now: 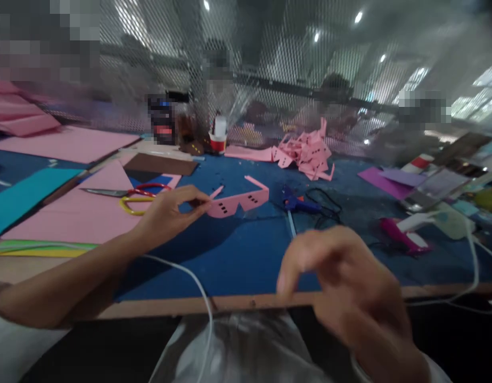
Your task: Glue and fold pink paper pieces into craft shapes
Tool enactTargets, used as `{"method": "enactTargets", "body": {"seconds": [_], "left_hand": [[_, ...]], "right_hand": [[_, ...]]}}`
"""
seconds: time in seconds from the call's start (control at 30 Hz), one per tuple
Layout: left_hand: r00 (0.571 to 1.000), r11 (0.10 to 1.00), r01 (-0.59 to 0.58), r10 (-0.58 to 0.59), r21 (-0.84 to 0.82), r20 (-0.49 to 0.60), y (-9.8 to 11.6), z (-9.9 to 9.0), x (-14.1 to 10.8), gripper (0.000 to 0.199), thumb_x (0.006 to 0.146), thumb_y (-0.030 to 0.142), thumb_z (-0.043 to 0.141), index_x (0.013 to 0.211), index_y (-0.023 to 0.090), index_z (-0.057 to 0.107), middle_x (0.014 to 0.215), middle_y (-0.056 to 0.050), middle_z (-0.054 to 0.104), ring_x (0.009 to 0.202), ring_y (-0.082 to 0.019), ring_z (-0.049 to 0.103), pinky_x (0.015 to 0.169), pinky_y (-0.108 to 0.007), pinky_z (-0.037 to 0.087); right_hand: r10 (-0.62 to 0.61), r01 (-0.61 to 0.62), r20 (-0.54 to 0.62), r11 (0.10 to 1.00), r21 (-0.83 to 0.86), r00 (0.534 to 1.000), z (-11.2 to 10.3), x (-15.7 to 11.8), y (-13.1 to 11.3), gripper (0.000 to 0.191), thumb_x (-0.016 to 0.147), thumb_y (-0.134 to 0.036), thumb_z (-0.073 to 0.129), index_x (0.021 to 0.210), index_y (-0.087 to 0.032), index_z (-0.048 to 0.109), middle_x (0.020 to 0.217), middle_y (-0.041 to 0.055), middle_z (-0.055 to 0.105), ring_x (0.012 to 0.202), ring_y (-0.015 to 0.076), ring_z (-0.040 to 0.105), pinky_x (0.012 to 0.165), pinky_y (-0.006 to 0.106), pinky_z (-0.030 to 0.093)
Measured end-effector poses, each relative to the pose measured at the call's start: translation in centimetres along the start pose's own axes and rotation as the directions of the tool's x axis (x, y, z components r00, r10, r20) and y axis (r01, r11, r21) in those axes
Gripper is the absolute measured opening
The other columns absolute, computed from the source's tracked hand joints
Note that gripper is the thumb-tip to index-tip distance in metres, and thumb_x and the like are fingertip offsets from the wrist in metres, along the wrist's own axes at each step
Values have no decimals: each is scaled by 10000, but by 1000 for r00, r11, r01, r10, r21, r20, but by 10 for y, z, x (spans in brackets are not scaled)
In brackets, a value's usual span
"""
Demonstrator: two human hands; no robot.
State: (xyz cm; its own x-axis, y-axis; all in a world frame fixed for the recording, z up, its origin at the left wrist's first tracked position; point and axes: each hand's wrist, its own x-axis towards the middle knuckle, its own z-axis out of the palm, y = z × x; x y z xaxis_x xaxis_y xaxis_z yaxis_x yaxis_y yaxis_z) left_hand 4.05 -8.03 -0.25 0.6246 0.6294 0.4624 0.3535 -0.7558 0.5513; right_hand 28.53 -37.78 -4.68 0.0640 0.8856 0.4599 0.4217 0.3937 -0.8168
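My left hand [170, 213] pinches one end of a pair of pink paper glasses [240, 204] between thumb and fingers. Small black rectangles mark both lens parts, and the side arms fold back. The glasses are held up over the blue table mat [238, 260]. My right hand [342, 282] hovers above the front table edge, fingers curved and apart, with nothing seen in it; it is somewhat blurred. Just beyond it lies a blue glue gun [300, 203] with a glue stick at its back end. Scissors [134, 196] with red and yellow handles rest left of the glasses.
A heap of pink paper cutouts [305, 151] lies at the back. Pink sheets [66, 213] and a teal sheet [26, 194] cover the left. A magenta device [403, 235] sits at right. A white cable [190, 274] hangs over the front edge. Behind stands a mesh partition [265, 58].
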Motion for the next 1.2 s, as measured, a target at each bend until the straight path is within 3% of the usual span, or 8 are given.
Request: {"method": "enactTargets", "body": {"seconds": [0.1, 0.17, 0.23, 0.37, 0.6, 0.8, 1.03, 1.2], "left_hand": [[999, 999, -48, 48, 4, -5, 2, -1, 1, 150, 950, 281, 609, 938, 187, 725, 890, -16, 730, 831, -162, 656, 773, -248, 492], [996, 997, -83, 83, 8, -29, 5, 0, 1, 129, 950, 266, 609, 952, 200, 720, 914, -15, 738, 851, -168, 668, 791, -252, 496], [996, 996, -88, 88, 20, -12, 7, 1, 1, 135, 966, 255, 589, 944, 223, 719, 920, -3, 733, 844, -164, 667, 778, -248, 488], [993, 992, -117, 116, 43, 3, 8, 3, -1, 138, 972, 266, 588, 944, 250, 723, 921, -5, 722, 839, -173, 665, 770, -256, 490], [997, 997, -76, 76, 6, 20, 15, 5, -1, 179, 953, 370, 614, 1053, 278, 730, 998, -24, 732, 904, -215, 675, 802, -290, 515], [985, 994, 81, -90, -67, -145, 42, 1, 22, 318, 940, 528, 581, 1103, 292, 719, 1173, -29, 708, 1162, -271, 609, 1016, -392, 456], [975, 907, 222, -210, -358, 72, 63, 20, 45, 255, 860, 451, 694, 1023, 264, 753, 1035, -20, 771, 1023, -248, 679, 917, -360, 494], [968, 818, 248, -232, -518, 97, 64, 34, 42, 265, 837, 465, 709, 869, 206, 755, 875, -41, 765, 886, -231, 685, 845, -346, 514]], "right_hand": [[-75, 52, -64, 952, -303, 995, -16, 147, -5, 185, 960, -280, 634, 1142, -248, 652, 1114, 75, 700, 1039, 250, 666, 946, 425, 528], [-147, 86, -99, 886, -457, 984, -17, 199, -1, 194, 949, -349, 660, 1088, -214, 664, 1090, 81, 697, 1031, 244, 653, 929, 403, 508], [-40, 2, -74, 890, -455, 996, -15, 220, 11, 256, 950, -406, 657, 1100, -199, 673, 1095, 85, 719, 1006, 235, 669, 894, 383, 509], [192, -177, 59, 963, -201, 979, -8, 225, 32, 309, 983, -477, 577, 966, -193, 698, 908, 54, 773, 840, 187, 708, 759, 306, 520], [199, -198, 3, 977, -84, 980, -4, 220, 29, 108, 921, -277, 645, 911, -183, 698, 770, 23, 752, 748, 159, 703, 714, 264, 516], [152, -152, -22, 988, 6, 988, -3, 215, 27, 119, 917, -299, 644, 912, -191, 694, 790, 12, 737, 772, 157, 701, 741, 269, 520], [110, -110, 17, 993, 32, 994, 6, 207, 23, 110, 930, -282, 634, 926, -195, 701, 813, 4, 730, 779, 151, 692, 719, 256, 516], [98, -98, 38, 995, 4, 994, 11, 202, 27, 100, 937, -268, 642, 924, -195, 710, 821, 0, 734, 794, 152, 702, 759, 260, 530]]}}
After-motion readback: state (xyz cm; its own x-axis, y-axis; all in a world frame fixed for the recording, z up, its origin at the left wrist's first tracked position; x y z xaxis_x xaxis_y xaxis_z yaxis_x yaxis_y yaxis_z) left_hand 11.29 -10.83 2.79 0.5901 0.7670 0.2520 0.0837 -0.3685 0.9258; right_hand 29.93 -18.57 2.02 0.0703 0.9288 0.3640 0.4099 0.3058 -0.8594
